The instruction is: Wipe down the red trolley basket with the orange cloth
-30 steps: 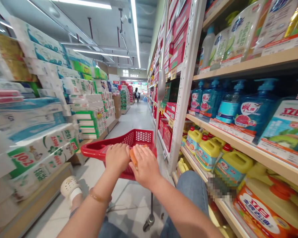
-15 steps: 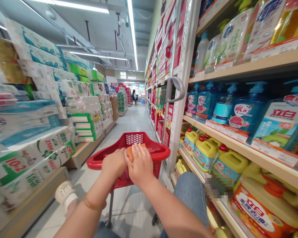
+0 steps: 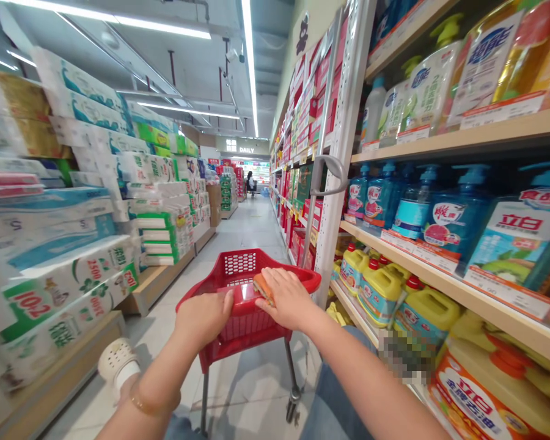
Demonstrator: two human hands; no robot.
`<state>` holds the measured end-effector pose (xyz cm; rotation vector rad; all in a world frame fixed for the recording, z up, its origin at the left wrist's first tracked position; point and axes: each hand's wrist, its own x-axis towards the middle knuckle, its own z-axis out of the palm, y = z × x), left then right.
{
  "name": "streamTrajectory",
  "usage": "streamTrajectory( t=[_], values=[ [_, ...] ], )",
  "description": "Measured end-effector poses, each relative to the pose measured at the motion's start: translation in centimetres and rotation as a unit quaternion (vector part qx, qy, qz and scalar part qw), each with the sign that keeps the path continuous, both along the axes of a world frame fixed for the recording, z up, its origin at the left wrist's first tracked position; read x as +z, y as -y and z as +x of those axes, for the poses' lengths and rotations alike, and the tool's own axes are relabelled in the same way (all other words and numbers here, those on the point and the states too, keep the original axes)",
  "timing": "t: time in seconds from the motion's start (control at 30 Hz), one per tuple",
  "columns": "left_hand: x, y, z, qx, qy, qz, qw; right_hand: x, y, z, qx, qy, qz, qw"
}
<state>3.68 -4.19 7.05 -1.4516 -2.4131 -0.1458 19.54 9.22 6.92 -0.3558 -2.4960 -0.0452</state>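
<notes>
A small red shopping cart (image 3: pixel 233 343) stands right in front of me, its perforated basket facing down the aisle. My left hand (image 3: pixel 205 315) is wrapped around the left part of the cart's handle (image 3: pixel 244 294), thumb along the top. On the right part of the handle lies my right hand (image 3: pixel 285 297), closed over a folded orange cloth (image 3: pixel 263 289) pressed against the bar. Only the cloth's left edge shows; the palm hides the rest. A glossy stretch of handle lies bare between the two hands.
Shelves (image 3: pixel 412 135) of detergent bottles stand close on the right, with yellow jugs (image 3: pixel 380 294) low down. A grey handle (image 3: pixel 329 176) juts from a shelf post. Stacked tissue packs (image 3: pixel 68 293) line the left. The tiled aisle (image 3: pixel 252 227) runs ahead to a distant person (image 3: pixel 250 182).
My hands have moved apart: the left went left onto the handle, the right slid right with the orange cloth. The cart has shifted slightly right and turned a little.
</notes>
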Motion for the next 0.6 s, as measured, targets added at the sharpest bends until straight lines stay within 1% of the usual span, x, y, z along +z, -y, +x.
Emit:
streamTrajectory(
  t=[0.1,0.2,0.27,0.33,0.43,0.5,0.6],
  values=[
    [-0.5,-0.4,0.5,0.014,-0.012,0.022,1.000,-1.0,-0.4,-0.6,-0.030,-0.047,-0.008,0.998],
    [-0.9,-1.1,1.7,0.016,-0.021,0.036,0.999,-1.6,1.1,-2.5,-0.057,-0.088,-0.016,0.994],
    [-0.9,-1.2,2.2,-0.006,-0.009,0.029,1.000,-1.7,2.2,-3.5,-0.045,-0.097,-0.019,0.994],
    [-0.7,-0.8,1.9,-0.042,0.009,0.021,0.999,-1.6,2.7,-3.7,-0.024,-0.097,-0.019,0.995],
    [-0.4,0.3,0.5,-0.088,0.029,0.021,0.995,-1.5,1.8,-2.7,-0.019,-0.099,-0.019,0.995],
    [-0.6,0.6,-0.1,-0.076,0.022,0.031,0.996,-1.6,0.8,-2.2,-0.047,-0.109,-0.027,0.993],
    [-1.3,0.3,0.2,-0.023,-0.015,0.057,0.998,-1.8,0.4,-2.3,-0.103,-0.130,-0.044,0.985]
  ],
)
